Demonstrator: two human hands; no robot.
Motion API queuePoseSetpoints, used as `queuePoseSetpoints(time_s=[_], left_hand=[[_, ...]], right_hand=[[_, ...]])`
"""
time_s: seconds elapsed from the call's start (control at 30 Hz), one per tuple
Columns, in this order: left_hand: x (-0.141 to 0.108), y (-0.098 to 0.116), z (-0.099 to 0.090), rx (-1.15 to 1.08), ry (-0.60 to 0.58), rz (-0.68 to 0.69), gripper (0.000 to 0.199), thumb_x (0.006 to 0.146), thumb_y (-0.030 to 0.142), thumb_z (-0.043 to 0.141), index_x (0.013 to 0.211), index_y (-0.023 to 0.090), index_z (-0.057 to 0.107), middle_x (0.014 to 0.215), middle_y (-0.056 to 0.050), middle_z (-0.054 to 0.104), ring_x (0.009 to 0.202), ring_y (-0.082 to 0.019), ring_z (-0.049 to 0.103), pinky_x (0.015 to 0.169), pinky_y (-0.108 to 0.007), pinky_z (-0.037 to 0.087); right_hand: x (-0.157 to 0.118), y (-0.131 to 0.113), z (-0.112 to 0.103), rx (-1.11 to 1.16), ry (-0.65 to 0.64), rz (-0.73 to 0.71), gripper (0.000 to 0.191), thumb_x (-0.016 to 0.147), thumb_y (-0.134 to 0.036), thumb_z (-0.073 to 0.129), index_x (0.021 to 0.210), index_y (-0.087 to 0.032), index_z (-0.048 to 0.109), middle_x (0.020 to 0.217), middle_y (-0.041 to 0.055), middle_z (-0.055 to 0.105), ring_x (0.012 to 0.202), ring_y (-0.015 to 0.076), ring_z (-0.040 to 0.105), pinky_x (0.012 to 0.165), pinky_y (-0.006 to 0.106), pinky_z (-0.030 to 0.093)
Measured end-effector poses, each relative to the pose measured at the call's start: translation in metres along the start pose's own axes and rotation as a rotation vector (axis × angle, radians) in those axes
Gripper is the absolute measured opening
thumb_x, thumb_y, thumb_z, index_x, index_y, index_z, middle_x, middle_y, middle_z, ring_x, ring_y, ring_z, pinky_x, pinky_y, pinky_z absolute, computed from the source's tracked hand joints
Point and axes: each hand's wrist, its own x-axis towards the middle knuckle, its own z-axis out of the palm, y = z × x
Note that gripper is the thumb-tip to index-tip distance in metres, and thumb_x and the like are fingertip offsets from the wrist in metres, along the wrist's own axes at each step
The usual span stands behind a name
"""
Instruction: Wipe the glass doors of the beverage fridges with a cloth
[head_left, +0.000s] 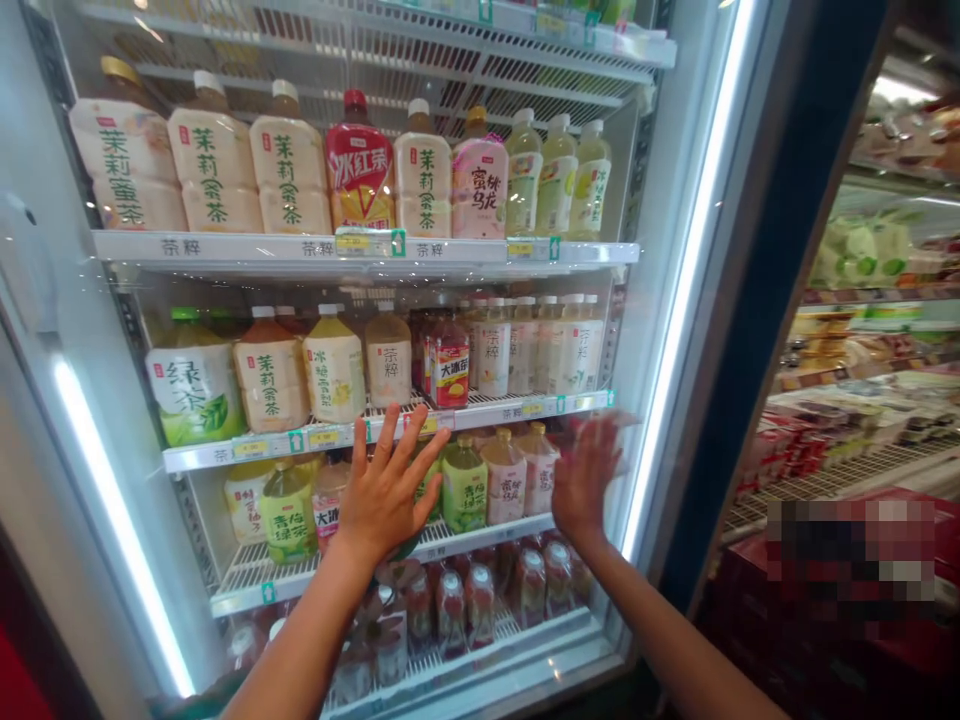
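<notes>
My left hand [390, 490] is raised with its fingers spread, holding nothing, in front of the third shelf of a lit drinks fridge. Behind it stand green tea bottles [465, 485] and a yellow-green bottle [289, 515]. My right hand [587, 480] is also up, empty and a little blurred, its fingers stretched upward near the fridge's right side. Closest to it are bottles with pale pink labels [505, 475]. Faint reflections lie over the fridge front. Whether either palm touches a glass pane, I cannot tell.
Large tea bottles [289, 165] and a red bottle [361, 165] line the upper shelf [262, 246]. Smaller bottles [585, 345] fill the shelf below. Wrapped packs [450, 610] sit at the bottom. On the right, beyond a dark frame [795, 200], are grocery shelves [877, 375].
</notes>
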Motion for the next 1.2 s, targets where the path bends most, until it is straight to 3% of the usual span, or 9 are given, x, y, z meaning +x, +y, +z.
queuePoseSetpoints(time_s=[0.1, 0.27, 0.43, 0.53, 0.67, 0.77, 0.93, 1.03, 1.2], left_hand=[[-0.001, 0.000, 0.000, -0.001, 0.002, 0.004, 0.070, 0.090, 0.042, 0.065, 0.155, 0.030, 0.042, 0.167, -0.004, 0.029, 0.161, -0.029, 0.008, 0.131, -0.058, 0.000], [0.001, 0.000, -0.003, -0.007, 0.003, -0.004, 0.068, 0.091, 0.042, 0.065, 0.155, 0.030, 0.044, 0.167, -0.005, 0.031, 0.161, -0.029, 0.008, 0.131, -0.057, 0.001], [0.000, 0.000, -0.003, -0.051, -0.001, -0.005, 0.063, 0.092, 0.036, 0.062, 0.152, 0.029, 0.047, 0.165, -0.004, 0.036, 0.160, -0.028, 0.015, 0.131, -0.057, 0.003], [-0.022, -0.004, -0.010, -0.077, -0.012, -0.060, 0.063, 0.092, 0.032, 0.061, 0.153, 0.030, 0.045, 0.165, -0.003, 0.036, 0.159, -0.026, 0.018, 0.132, -0.055, 0.004], [-0.078, -0.014, -0.034, -0.050, -0.025, -0.279, 0.075, 0.089, 0.040, 0.070, 0.157, 0.037, 0.037, 0.172, -0.004, 0.018, 0.161, -0.033, 0.007, 0.129, -0.062, 0.001], [-0.112, -0.020, -0.057, -0.019, -0.046, -0.445, 0.086, 0.089, 0.039, 0.071, 0.161, 0.039, 0.024, 0.174, -0.006, 0.004, 0.160, -0.038, 0.001, 0.125, -0.070, 0.001], [-0.121, -0.034, -0.076, 0.044, -0.069, -0.453, 0.090, 0.090, 0.035, 0.071, 0.163, 0.038, 0.017, 0.174, -0.008, 0.000, 0.160, -0.039, -0.002, 0.124, -0.072, 0.000], [-0.118, -0.048, -0.078, 0.081, -0.053, -0.447, 0.089, 0.091, 0.035, 0.070, 0.163, 0.037, 0.017, 0.174, -0.008, -0.002, 0.160, -0.039, -0.004, 0.124, -0.073, -0.001], [-0.130, -0.059, -0.081, 0.071, -0.093, -0.493, 0.089, 0.091, 0.038, 0.069, 0.162, 0.040, 0.016, 0.174, -0.006, -0.001, 0.160, -0.040, -0.003, 0.123, -0.075, 0.001]], right_hand=[[0.004, -0.003, 0.006, -0.005, 0.147, 0.200, 0.067, 0.107, -0.041, 0.021, 0.166, -0.024, -0.006, 0.174, 0.0117, -0.004, 0.161, 0.0334, -0.005, 0.121, 0.078, 0.005], [-0.039, -0.101, 0.014, 0.079, -0.094, -0.126, 0.075, 0.105, -0.049, 0.030, 0.166, -0.021, -0.004, 0.175, 0.0106, -0.002, 0.161, 0.0351, -0.005, 0.122, 0.075, 0.003], [-0.031, -0.166, 0.013, 0.205, -0.100, -0.005, 0.068, 0.107, -0.042, 0.020, 0.166, -0.019, -0.006, 0.174, 0.0114, -0.005, 0.160, 0.0341, -0.009, 0.120, 0.078, 0.003], [-0.036, -0.169, 0.015, 0.213, -0.110, 0.002, 0.067, 0.107, -0.040, 0.022, 0.166, -0.020, -0.003, 0.174, 0.0114, -0.003, 0.161, 0.0344, -0.007, 0.120, 0.078, 0.006], [-0.116, -0.154, 0.024, 0.085, -0.191, -0.239, 0.072, 0.105, -0.033, 0.038, 0.166, -0.015, 0.005, 0.174, 0.0125, 0.002, 0.161, 0.0325, -0.001, 0.126, 0.067, 0.012], [-0.155, -0.167, 0.030, 0.004, -0.134, -0.222, 0.075, 0.103, -0.030, 0.043, 0.165, -0.006, 0.008, 0.172, 0.0191, 0.004, 0.160, 0.0364, 0.003, 0.126, 0.066, 0.018], [-0.067, -0.238, 0.032, 0.140, -0.187, -0.160, 0.073, 0.107, -0.041, 0.032, 0.165, -0.011, -0.001, 0.173, 0.0167, 0.002, 0.160, 0.0367, -0.004, 0.123, 0.072, 0.016], [-0.030, -0.256, 0.036, 0.137, -0.147, -0.214, 0.075, 0.107, -0.044, 0.032, 0.165, -0.013, -0.004, 0.174, 0.0139, 0.000, 0.161, 0.0337, -0.006, 0.125, 0.070, 0.009], [-0.119, -0.237, 0.046, 0.044, -0.212, -0.390, 0.076, 0.105, -0.038, 0.038, 0.165, -0.010, 0.001, 0.174, 0.0115, -0.005, 0.161, 0.0308, -0.005, 0.129, 0.060, 0.000]])
